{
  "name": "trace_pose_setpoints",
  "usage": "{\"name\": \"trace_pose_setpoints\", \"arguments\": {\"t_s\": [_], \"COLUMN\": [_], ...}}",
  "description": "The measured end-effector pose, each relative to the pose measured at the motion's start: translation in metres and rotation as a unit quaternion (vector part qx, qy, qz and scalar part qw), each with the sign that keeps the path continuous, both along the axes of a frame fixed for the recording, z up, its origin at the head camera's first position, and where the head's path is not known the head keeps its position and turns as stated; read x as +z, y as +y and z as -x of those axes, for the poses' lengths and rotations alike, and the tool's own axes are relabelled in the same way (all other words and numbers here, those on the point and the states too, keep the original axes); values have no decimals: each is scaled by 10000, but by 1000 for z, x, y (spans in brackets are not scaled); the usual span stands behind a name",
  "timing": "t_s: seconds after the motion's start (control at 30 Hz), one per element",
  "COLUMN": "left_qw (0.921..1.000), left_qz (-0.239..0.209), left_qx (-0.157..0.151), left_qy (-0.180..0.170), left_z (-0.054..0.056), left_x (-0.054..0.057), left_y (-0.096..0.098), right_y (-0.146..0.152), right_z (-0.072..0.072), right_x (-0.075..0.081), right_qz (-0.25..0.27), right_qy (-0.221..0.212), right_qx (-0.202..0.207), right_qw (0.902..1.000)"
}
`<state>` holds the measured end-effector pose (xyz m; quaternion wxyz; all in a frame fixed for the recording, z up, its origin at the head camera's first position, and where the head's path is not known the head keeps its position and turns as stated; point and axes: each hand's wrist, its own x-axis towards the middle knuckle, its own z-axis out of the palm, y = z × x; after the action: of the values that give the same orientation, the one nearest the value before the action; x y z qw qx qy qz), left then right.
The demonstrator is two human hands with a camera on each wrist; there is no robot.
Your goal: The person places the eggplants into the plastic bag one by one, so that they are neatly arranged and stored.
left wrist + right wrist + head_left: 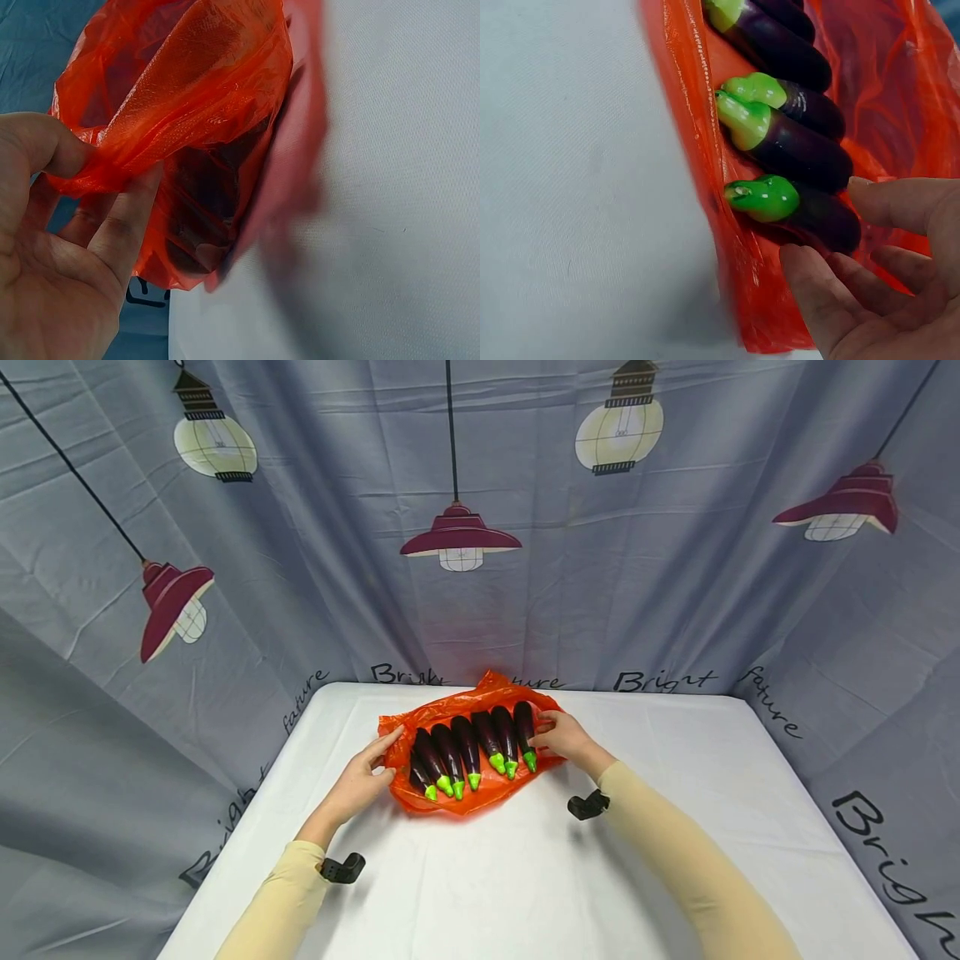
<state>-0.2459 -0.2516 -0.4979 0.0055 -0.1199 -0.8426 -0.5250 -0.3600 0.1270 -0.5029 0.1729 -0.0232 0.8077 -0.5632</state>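
Several dark purple eggplants (467, 742) with bright green stem ends lie side by side in a row on an orange-red plastic bag (480, 802). My left hand (358, 787) is at the bag's left side. In the left wrist view, its thumb and fingers (124, 232) pinch a gathered fold of the bag. At the right end of the row, my right hand (562, 737) has its fingertips right at the rightmost eggplant (821, 221). Its thumb and index finger are spread apart, beside the eggplant's body and blunt end, while the other fingers bend loosely.
The bag lies near the back edge of a white-covered table (480, 893). Behind it hangs a grey-blue curtain (337, 568) printed with lamps and lettering. A black wrist mount sits on each forearm, the left (343, 868) and the right (588, 805).
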Motion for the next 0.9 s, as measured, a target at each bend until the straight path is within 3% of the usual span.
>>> {"name": "trace_pose_setpoints", "arguments": {"t_s": [0.47,0.9], "left_qw": [9999,9988], "left_qz": [104,484], "left_qx": [33,-30], "left_qy": [-67,17], "left_z": [-3,-12], "left_x": [-1,-5], "left_y": [-3,-3], "right_y": [29,66], "right_z": [-16,-48], "right_x": [14,30], "right_qz": [-249,-32], "right_qy": [511,487], "right_qx": [191,159], "right_qw": [9982,9987]}}
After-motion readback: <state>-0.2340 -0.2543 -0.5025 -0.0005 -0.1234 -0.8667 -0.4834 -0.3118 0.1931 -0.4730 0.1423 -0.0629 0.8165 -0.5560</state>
